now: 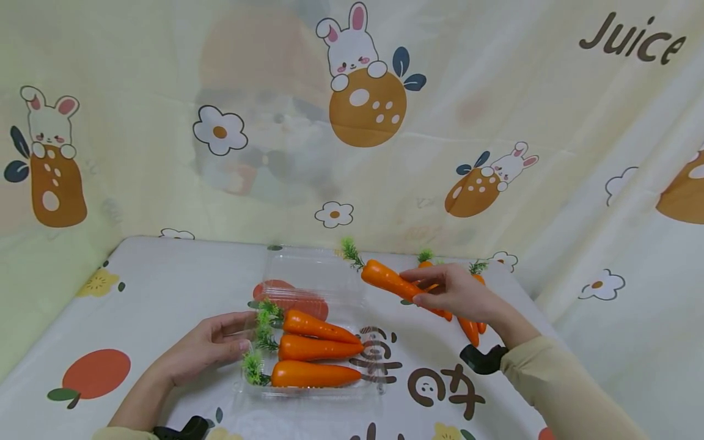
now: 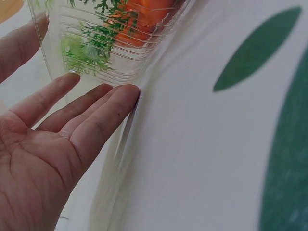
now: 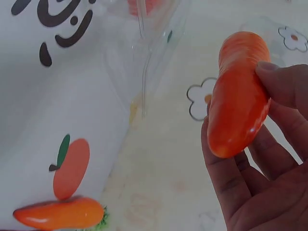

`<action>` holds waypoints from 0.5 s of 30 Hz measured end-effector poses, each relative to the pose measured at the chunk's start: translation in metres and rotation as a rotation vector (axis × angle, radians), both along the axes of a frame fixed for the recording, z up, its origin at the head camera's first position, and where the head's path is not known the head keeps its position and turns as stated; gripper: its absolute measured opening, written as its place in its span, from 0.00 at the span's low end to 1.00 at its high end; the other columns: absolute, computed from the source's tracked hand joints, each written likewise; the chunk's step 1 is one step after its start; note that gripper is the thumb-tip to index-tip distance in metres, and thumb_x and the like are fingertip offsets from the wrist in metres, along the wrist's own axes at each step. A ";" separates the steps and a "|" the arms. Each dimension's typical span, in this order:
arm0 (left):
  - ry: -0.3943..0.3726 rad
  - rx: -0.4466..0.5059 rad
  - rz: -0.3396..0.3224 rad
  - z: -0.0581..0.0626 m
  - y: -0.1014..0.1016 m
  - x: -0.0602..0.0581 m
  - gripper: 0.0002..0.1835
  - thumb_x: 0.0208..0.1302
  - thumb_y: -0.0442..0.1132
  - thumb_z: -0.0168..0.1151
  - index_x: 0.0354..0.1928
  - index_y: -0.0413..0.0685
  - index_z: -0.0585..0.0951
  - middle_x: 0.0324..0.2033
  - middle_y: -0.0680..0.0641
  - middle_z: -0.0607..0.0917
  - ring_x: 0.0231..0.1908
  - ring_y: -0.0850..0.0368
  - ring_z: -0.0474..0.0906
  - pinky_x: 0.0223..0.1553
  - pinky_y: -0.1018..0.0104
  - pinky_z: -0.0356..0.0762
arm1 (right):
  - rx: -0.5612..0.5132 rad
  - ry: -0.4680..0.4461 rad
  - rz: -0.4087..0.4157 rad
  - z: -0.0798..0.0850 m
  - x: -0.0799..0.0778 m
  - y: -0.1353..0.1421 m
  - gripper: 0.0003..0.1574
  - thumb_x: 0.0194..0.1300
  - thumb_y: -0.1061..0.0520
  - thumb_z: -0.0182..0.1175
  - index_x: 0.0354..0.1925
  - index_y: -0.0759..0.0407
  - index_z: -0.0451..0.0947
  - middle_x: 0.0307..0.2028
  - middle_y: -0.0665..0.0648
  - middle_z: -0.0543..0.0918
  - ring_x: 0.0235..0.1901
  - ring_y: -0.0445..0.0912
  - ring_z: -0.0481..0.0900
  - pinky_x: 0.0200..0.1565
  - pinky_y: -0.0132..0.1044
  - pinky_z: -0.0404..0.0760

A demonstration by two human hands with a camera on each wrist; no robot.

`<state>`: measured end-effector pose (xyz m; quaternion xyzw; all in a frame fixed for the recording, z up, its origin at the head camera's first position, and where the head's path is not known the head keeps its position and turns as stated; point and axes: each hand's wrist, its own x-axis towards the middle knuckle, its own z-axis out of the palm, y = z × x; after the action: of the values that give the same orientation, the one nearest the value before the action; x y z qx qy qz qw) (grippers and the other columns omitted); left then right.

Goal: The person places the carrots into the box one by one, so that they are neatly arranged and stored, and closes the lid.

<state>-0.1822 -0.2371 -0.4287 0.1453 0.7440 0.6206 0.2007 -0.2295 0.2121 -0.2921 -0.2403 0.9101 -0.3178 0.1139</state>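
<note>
A toy carrot (image 1: 387, 278) with a green leafy top is pinched between the thumb and fingers of my right hand (image 1: 459, 293), raised above the table right of the clear plastic box (image 1: 308, 393). The right wrist view shows the held carrot (image 3: 240, 96) tip toward the camera. Three carrots (image 1: 319, 348) lie side by side in the box, leaf ends to the left. My left hand (image 1: 203, 345) is at the box's left end, fingers extended. In the left wrist view its fingertips (image 2: 127, 94) meet or nearly meet the ribbed box wall (image 2: 130, 67).
The box's clear lid (image 1: 313, 269) lies folded open toward the back. More carrots (image 1: 469, 330) lie on the table at the right, partly hidden behind my right hand. A patterned cloth curtain (image 1: 275, 201) hangs along the table's back edge.
</note>
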 end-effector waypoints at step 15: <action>0.008 0.013 -0.011 -0.003 -0.001 0.000 0.37 0.73 0.39 0.62 0.75 0.29 0.60 0.74 0.27 0.63 0.70 0.31 0.69 0.60 0.58 0.82 | 0.003 -0.065 0.154 -0.015 -0.005 -0.037 0.25 0.69 0.60 0.64 0.64 0.61 0.80 0.50 0.61 0.88 0.41 0.48 0.85 0.38 0.35 0.88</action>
<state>-0.1826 -0.2384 -0.4320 0.1531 0.7401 0.6235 0.2001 -0.2349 0.1754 -0.3067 -0.2990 0.8852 -0.3143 0.1678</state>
